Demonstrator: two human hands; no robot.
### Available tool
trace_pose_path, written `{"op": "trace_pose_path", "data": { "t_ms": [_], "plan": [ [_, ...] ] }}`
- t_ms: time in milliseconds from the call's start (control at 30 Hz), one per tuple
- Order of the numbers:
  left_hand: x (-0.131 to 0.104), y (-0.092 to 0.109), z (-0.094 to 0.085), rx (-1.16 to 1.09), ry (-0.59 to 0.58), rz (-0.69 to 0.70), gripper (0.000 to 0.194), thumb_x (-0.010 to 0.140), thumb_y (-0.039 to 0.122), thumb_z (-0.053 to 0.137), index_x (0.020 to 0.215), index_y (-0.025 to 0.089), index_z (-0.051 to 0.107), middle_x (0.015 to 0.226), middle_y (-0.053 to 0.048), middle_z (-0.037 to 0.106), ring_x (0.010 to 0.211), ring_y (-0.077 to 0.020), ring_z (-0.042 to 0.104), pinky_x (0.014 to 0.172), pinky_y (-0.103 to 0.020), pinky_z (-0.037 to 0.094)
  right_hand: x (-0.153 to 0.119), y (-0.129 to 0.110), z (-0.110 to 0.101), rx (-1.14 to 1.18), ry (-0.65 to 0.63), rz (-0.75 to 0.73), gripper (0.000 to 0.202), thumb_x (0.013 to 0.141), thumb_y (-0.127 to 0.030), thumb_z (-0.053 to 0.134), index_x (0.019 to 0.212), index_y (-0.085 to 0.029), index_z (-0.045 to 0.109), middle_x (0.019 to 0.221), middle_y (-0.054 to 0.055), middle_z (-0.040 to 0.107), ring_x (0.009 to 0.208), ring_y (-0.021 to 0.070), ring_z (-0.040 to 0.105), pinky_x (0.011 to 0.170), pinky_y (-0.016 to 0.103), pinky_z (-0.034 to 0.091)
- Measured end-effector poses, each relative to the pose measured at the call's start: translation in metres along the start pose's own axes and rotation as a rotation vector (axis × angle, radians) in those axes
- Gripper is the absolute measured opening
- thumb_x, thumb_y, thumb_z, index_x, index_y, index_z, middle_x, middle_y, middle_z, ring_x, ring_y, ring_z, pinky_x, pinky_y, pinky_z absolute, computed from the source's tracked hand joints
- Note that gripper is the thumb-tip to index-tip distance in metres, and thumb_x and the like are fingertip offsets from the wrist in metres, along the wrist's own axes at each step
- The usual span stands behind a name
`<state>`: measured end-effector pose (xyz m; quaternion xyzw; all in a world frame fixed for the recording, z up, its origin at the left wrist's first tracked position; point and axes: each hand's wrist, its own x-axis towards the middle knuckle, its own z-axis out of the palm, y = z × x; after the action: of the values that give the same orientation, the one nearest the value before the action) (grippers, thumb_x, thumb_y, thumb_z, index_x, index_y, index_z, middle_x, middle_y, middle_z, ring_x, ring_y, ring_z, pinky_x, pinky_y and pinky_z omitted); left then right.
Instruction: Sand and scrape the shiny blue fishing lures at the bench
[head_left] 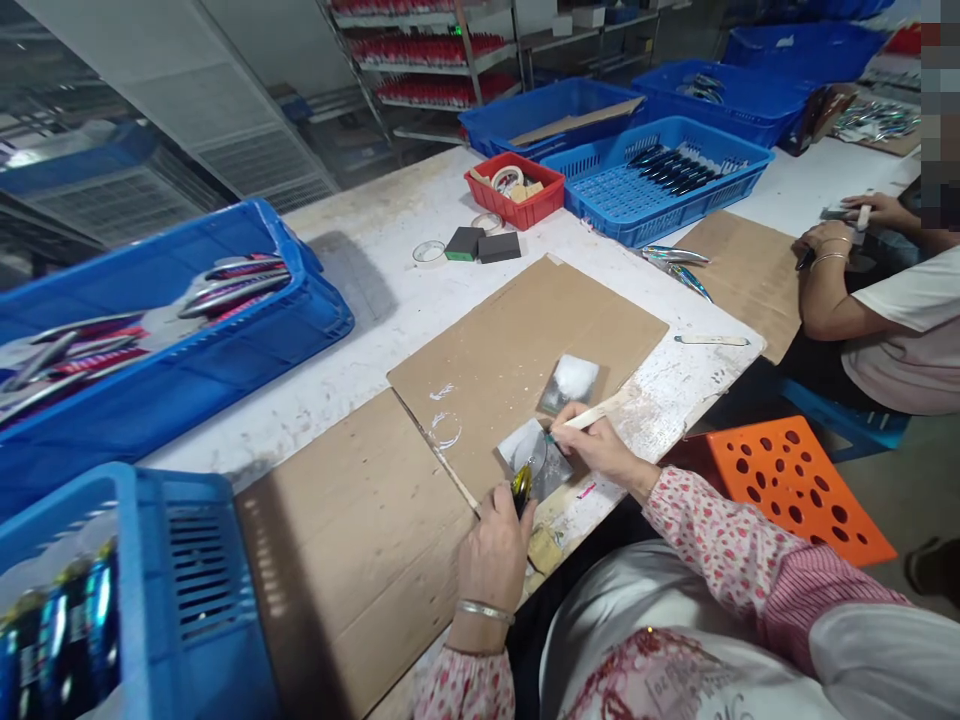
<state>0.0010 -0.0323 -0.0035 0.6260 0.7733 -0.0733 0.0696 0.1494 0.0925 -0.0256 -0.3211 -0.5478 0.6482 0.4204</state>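
Observation:
My left hand [496, 545] is closed around a fishing lure [521, 488] with a shiny yellow and dark body, most of it hidden by the fingers. Pinched in my right hand [596, 448] is a slim white-handled tool [581, 420]; its tip, by the fingers, is too small to make out. Between the hands lies a grey block [553, 472] with a pale, glossy top, close to the lure. Just beyond it sits a second block [571, 380] bearing a white patch. Both blocks rest on a cardboard sheet [517, 330] near the table edge.
At left stand blue crates [315, 290] of lures. Farther back are a red box [536, 208], a blue basket [615, 210] of dark lures, tape [429, 252] and dark blocks [499, 247]. A co-worker's hands [829, 235] work at right. An orange stool [795, 490] stands beside me.

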Motion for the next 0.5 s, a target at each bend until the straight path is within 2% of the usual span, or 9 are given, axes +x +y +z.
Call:
{"op": "trace_pose_path", "data": {
  "t_ms": [67, 167, 233, 300, 400, 500],
  "plan": [
    [-0.001, -0.002, -0.001, -0.040, -0.007, -0.001, 0.034, 0.097, 0.041, 0.035, 0.111, 0.016, 0.053, 0.093, -0.010, 0.067, 0.077, -0.0204, 0.069, 0.057, -0.026, 0.045, -0.002, -0.005, -0.020, -0.160, 0.137, -0.095, 0.028, 0.086, -0.047, 0.059, 0.085, -0.020, 0.057, 0.069, -0.002, 0.056, 0.062, 0.0125, 0.052, 0.059, 0.024, 0.043],
    [-0.003, -0.006, -0.003, -0.107, 0.017, -0.007, 0.035, 0.096, 0.042, 0.038, 0.114, 0.016, 0.053, 0.091, -0.009, 0.069, 0.080, -0.0206, 0.069, 0.059, -0.026, 0.045, 0.001, -0.010, -0.065, -0.585, 0.305, -0.276, 0.019, 0.089, -0.040, 0.057, 0.091, -0.021, 0.062, 0.083, 0.002, 0.063, 0.076, 0.0171, 0.058, 0.069, 0.029, 0.047],
    [-0.005, -0.009, -0.004, -0.155, 0.065, -0.012, 0.035, 0.095, 0.042, 0.040, 0.115, 0.016, 0.053, 0.091, -0.009, 0.070, 0.080, -0.0209, 0.069, 0.060, -0.027, 0.046, 0.004, -0.010, -0.096, -0.860, 0.347, -0.369, 0.016, 0.089, -0.034, 0.056, 0.093, -0.021, 0.064, 0.088, 0.005, 0.064, 0.084, 0.0211, 0.059, 0.076, 0.034, 0.047],
    [-0.007, -0.012, -0.004, -0.218, 0.146, -0.007, 0.035, 0.095, 0.042, 0.041, 0.116, 0.017, 0.052, 0.092, -0.009, 0.071, 0.079, -0.0210, 0.069, 0.061, -0.028, 0.048, 0.008, -0.008, -0.121, -1.063, 0.327, -0.399, 0.019, 0.091, -0.027, 0.049, 0.101, -0.021, 0.064, 0.096, 0.008, 0.065, 0.093, 0.0244, 0.058, 0.081, 0.038, 0.048],
    [-0.011, -0.015, -0.003, -0.314, 0.317, 0.045, 0.039, 0.095, 0.044, 0.040, 0.118, 0.016, 0.050, 0.097, -0.010, 0.071, 0.083, -0.0211, 0.070, 0.065, -0.028, 0.051, 0.014, -0.005, -0.141, -1.260, 0.274, -0.361, 0.033, 0.091, -0.017, 0.039, 0.114, -0.020, 0.062, 0.106, 0.011, 0.063, 0.101, 0.0270, 0.055, 0.085, 0.041, 0.048],
    [-0.015, -0.016, 0.000, -0.342, 0.459, 0.061, 0.043, 0.095, 0.047, 0.038, 0.119, 0.014, 0.049, 0.101, -0.012, 0.071, 0.086, -0.0213, 0.070, 0.069, -0.029, 0.053, 0.020, -0.008, -0.140, -1.335, 0.300, -0.353, 0.036, 0.091, -0.017, 0.037, 0.116, -0.019, 0.062, 0.114, 0.013, 0.058, 0.107, 0.0290, 0.051, 0.089, 0.045, 0.047]
  ]
}}
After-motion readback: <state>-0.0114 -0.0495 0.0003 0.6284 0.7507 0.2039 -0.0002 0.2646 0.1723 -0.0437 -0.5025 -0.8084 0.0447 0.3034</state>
